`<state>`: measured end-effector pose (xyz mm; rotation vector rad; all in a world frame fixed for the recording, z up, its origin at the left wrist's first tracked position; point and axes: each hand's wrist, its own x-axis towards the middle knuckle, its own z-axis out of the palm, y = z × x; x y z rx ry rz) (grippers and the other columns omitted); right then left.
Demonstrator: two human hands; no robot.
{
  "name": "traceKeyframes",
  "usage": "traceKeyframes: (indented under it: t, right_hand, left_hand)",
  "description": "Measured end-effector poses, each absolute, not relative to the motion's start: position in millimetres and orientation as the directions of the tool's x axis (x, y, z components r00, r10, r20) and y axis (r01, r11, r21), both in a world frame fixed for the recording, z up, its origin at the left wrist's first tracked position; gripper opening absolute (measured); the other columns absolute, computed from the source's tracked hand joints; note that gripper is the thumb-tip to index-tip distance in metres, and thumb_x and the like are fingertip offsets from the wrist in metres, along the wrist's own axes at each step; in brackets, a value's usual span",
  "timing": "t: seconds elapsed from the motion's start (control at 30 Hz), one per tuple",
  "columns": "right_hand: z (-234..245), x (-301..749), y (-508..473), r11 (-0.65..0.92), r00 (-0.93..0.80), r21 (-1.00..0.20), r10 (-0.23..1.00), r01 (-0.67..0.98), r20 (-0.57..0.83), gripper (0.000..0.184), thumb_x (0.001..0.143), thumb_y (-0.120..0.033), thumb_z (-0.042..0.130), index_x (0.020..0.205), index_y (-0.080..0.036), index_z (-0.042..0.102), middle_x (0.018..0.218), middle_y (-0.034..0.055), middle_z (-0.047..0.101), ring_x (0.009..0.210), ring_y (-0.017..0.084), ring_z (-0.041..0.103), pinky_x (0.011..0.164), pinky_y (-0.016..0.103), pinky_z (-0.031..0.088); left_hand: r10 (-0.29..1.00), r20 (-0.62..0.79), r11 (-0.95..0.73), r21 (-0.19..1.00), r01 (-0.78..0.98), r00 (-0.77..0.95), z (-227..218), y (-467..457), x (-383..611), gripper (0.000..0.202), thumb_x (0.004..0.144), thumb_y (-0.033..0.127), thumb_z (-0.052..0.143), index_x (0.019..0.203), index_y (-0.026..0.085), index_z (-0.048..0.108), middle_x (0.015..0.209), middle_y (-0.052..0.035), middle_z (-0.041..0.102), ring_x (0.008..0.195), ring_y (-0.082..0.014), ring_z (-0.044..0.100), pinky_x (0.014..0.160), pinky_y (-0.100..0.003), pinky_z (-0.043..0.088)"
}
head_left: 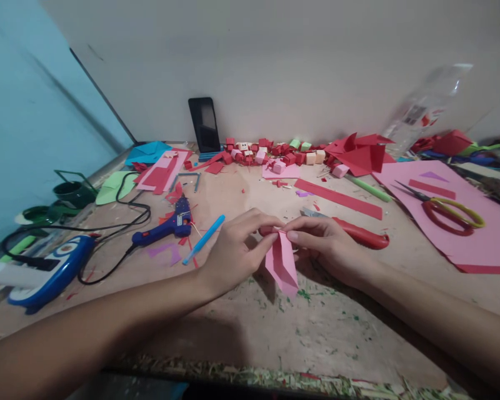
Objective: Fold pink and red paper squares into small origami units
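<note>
A creased strip of pink paper hangs between my hands above the near middle of the table. My left hand pinches its top edge between thumb and fingers. From the other side, my right hand grips the same edge, the fingertips of both hands almost meeting. The lower end of the paper dangles free, with fold lines running along its length. Just beyond my right hand lies a red-handled utility knife, its blade end partly behind the fingers. A blue pen-like stick rests left of my left hand.
A blue glue gun with a black cord lies at left, near a blue-and-white tape dispenser. Scissors rest on pink sheets at right. Small folded paper cubes, a leaning phone and a plastic bottle line the wall.
</note>
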<state>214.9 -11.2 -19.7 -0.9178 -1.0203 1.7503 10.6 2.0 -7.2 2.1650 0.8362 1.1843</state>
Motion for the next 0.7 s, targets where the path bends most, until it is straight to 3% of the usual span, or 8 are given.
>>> traceKeyframes:
  t: [0.4, 0.7]
  right_hand:
    - [-19.0, 214.7, -10.6, -0.290, -0.313, -0.909, 0.930, -0.299, -0.194, 0.020, 0.076, -0.033, 0.092, 0.087, -0.018, 0.083, 0.077, 0.0035, 0.076, 0.064, 0.011, 0.069, 0.062, 0.021, 0.057]
    - [-18.4, 215.5, -9.9, -0.270, -0.283, -0.921, 0.940, -0.280, -0.189, 0.023, 0.075, -0.036, 0.092, 0.087, -0.019, 0.083, 0.080, 0.0035, 0.077, 0.067, 0.012, 0.069, 0.064, 0.022, 0.055]
  left_hand:
    - [0.749, 0.531, -0.651, 0.699, 0.295, 0.396, -11.4, 3.1, 9.1, 0.015, 0.088, 0.006, 0.070, 0.081, 0.017, 0.063, 0.080, 0.0012, 0.065, 0.076, -0.0132, 0.061, 0.073, -0.026, 0.047]
    - [0.697, 0.578, -0.706, 0.656, 0.266, 0.424, -9.9, 1.2, 8.2, 0.009, 0.091, 0.010, 0.071, 0.087, 0.017, 0.068, 0.086, -0.0015, 0.068, 0.080, -0.0141, 0.064, 0.075, -0.026, 0.049]
